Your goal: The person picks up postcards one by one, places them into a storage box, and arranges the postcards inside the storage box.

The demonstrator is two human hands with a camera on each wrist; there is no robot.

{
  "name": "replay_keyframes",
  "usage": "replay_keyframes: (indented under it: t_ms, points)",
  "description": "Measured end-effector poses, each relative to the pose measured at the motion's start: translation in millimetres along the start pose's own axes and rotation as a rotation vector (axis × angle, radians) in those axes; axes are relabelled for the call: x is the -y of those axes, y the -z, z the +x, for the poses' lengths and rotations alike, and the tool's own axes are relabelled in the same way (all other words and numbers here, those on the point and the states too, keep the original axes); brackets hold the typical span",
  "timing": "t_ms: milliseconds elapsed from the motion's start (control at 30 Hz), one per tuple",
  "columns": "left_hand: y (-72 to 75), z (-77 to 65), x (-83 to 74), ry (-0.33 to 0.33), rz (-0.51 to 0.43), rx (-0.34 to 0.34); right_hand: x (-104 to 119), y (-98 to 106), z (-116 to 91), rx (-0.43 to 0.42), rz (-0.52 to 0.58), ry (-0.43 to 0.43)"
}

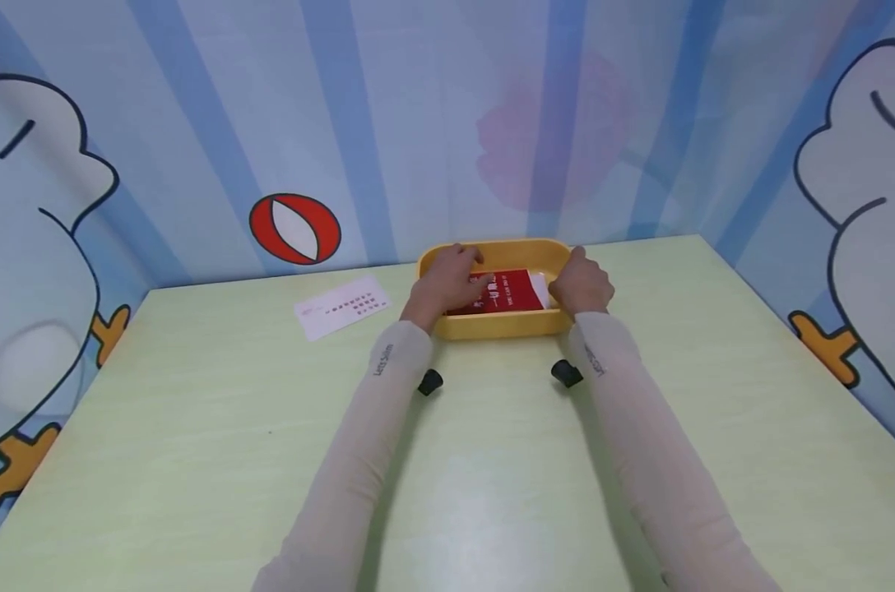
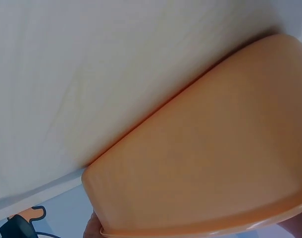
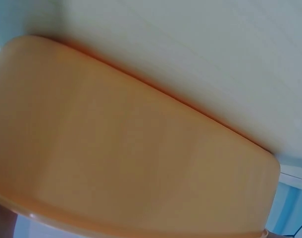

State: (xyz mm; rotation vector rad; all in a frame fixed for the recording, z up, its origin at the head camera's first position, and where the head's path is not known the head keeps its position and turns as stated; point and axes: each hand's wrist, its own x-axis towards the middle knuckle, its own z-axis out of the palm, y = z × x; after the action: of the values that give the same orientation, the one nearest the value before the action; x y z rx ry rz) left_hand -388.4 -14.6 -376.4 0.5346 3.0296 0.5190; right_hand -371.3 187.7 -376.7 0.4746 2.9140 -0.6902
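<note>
A yellow plastic tray with raised sides stands on the table near the back wall. Inside it lies a red packet with white printing and a white right end. My left hand reaches over the tray's left side, thumb and fingers spread above the packet's left part, which it hides. At the right end, my right hand grips the rim with curled fingers. Both wrist views are mostly filled by the tray's outer wall, with only slivers of the hands at the edges.
A white printed card lies flat on the pale table, left of the tray. Behind rises a blue striped backdrop with cartoon figures. Black wrist-camera mounts hang under the sleeves.
</note>
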Motion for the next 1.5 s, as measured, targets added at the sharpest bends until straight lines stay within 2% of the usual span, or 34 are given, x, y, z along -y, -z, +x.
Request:
replay_keyframes:
  t_ms: [267, 500, 700, 1167, 1333, 1500]
  points:
    - [2.3, 0.3, 0.0, -0.008, -0.001, -0.043, 0.4, 1.1, 0.5, -0.009, 0.017, 0.013]
    - [6.5, -1.6, -2.5, -0.069, 0.069, -0.151, 0.4, 3.3, 2.7, -0.007, 0.01, 0.015]
    - [8.3, -4.7, -0.7, -0.05, 0.092, -0.233, 0.4, 3.0, 2.9, 0.002, -0.003, 0.041]
    - [15.1, -3.2, 1.8, -0.008, 0.116, -0.279, -1.4, 5.0, 0.9, -0.051, -0.063, 0.043]
    - [22.6, -5.3, 8.3, 0.05, 0.105, -0.27, 0.5, 5.0, -0.9, -0.053, -0.066, 0.043]
    - [29.7, -9.3, 17.2, 0.062, 0.105, -0.277, 1.7, 3.8, -2.5, -0.045, -0.064, 0.044]
